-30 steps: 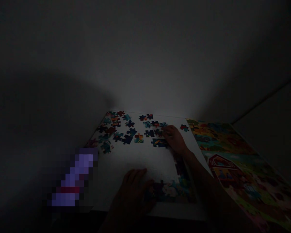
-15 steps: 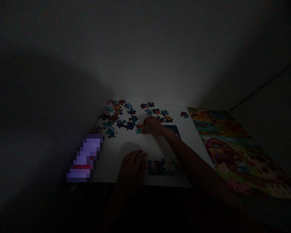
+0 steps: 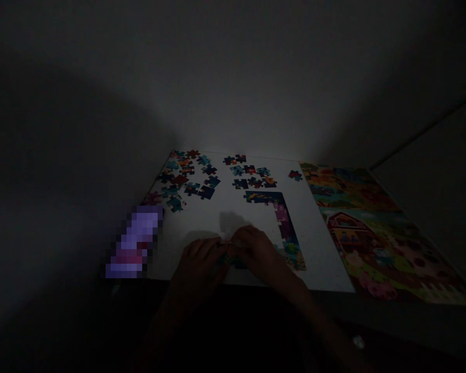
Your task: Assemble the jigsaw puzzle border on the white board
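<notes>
My left hand and my right hand meet near the front edge of a white board, fingers closed around a small puzzle piece. The fingers cover most of that piece, and the light is dim. Just right of my right hand runs a joined corner of a jigsaw puzzle, dark blue with purple and green figures. Its lower strip is partly hidden behind my right hand and forearm.
Loose puzzle pieces crowd the board's far left, with another cluster at the back middle. One lone piece lies back right. A farm picture sheet borders the right; a blurred-out phone-like device lies left.
My right hand has drawn back from the middle of the board toward me with a puzzle piece, meeting my left hand. The puzzle's joined corner has come into view.
</notes>
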`<state>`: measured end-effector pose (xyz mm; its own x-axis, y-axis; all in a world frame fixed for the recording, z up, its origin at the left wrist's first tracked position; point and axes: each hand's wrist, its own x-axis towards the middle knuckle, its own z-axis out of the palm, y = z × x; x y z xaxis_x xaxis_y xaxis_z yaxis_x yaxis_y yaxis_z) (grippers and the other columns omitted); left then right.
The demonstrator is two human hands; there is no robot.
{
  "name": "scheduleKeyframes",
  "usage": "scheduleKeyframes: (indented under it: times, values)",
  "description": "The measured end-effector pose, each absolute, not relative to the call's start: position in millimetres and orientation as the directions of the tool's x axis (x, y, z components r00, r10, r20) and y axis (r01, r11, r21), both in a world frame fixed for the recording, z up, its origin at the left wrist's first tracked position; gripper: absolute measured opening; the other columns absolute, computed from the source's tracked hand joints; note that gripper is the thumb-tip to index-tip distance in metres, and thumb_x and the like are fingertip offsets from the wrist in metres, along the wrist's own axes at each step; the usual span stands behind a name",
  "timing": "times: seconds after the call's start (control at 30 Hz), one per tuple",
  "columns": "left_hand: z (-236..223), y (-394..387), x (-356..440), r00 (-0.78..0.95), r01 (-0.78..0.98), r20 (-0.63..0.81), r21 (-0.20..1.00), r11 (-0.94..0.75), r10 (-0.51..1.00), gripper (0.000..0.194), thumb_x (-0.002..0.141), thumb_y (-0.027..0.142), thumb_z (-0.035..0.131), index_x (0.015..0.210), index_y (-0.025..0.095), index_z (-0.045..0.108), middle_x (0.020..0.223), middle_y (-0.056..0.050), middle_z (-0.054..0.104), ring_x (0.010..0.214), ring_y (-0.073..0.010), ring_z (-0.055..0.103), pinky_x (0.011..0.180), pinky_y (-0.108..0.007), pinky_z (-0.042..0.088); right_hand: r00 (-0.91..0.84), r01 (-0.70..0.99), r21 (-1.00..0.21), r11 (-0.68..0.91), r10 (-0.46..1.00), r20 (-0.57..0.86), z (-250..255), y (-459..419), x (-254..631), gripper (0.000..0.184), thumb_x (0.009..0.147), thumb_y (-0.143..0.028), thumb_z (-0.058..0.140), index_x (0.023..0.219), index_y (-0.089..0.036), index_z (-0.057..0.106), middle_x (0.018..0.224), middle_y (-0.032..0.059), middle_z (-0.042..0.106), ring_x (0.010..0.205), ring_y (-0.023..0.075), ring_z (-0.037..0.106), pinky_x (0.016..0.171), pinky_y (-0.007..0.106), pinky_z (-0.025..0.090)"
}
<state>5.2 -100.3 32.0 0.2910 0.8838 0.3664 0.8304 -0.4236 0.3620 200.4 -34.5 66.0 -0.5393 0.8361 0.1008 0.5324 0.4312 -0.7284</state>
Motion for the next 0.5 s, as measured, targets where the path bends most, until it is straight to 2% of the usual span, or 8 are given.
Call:
scheduleKeyframes:
  times: [0.1, 0.23, 0.37, 0.5]
  values:
    - [32.4, -100.1, 5.7, 0.309, 0.837, 0.364, 0.335, -0.433, 0.879, 0.035, 0.091, 0.022, 0.055, 0.126, 0.025, 0.058, 0.127, -0.007, 0.062, 0.116, -0.0249, 0.054, 0.099, -0.044, 0.043, -0.457, 0.645, -0.581, 0.497, 0.860, 0.228, 54.9, -46.6, 217.8, 0.015, 0.089, -0.019, 0.060, 0.101, -0.024, 0.066, 0.112, 0.0086, 0.066, 0.106, 0.0251, 0.060, 0.090, 0.043, 0.044]
    - [32.5, -101.4, 3.7, 0.339, 0.815, 0.379, 0.338, -0.470, 0.861, 0.033, 0.090, 0.024, 0.055, 0.123, 0.025, 0.059, 0.128, -0.006, 0.062, 0.117, -0.0243, 0.053, 0.099, -0.044, 0.044, -0.447, 0.707, -0.451, 0.544, 0.839, 0.312, 38.7, -71.3, 237.0, 0.016, 0.092, -0.025, 0.059, 0.105, -0.027, 0.066, 0.114, 0.0077, 0.067, 0.106, 0.0257, 0.060, 0.091, 0.046, 0.042]
    - [35.2, -98.7, 6.6, 0.359, 0.797, 0.382, 0.349, -0.493, 0.851, 0.028, 0.094, 0.025, 0.053, 0.121, 0.023, 0.059, 0.128, -0.006, 0.061, 0.116, -0.0229, 0.053, 0.099, -0.041, 0.044, -0.408, 0.729, -0.405, 0.552, 0.825, 0.390, 30.4, -86.0, 241.1, 0.020, 0.092, -0.026, 0.057, 0.111, -0.028, 0.065, 0.122, 0.0076, 0.065, 0.112, 0.0272, 0.056, 0.095, 0.049, 0.039]
    - [37.5, -96.3, 12.7, 0.359, 0.811, 0.340, 0.347, -0.471, 0.869, 0.025, 0.097, 0.022, 0.050, 0.119, 0.024, 0.060, 0.123, -0.005, 0.064, 0.112, -0.0217, 0.055, 0.097, -0.041, 0.045, -0.378, 0.753, -0.402, 0.521, 0.842, 0.384, 28.4, -86.5, 237.3, 0.019, 0.092, -0.024, 0.056, 0.106, -0.029, 0.067, 0.120, 0.0066, 0.066, 0.111, 0.0264, 0.057, 0.095, 0.047, 0.041]
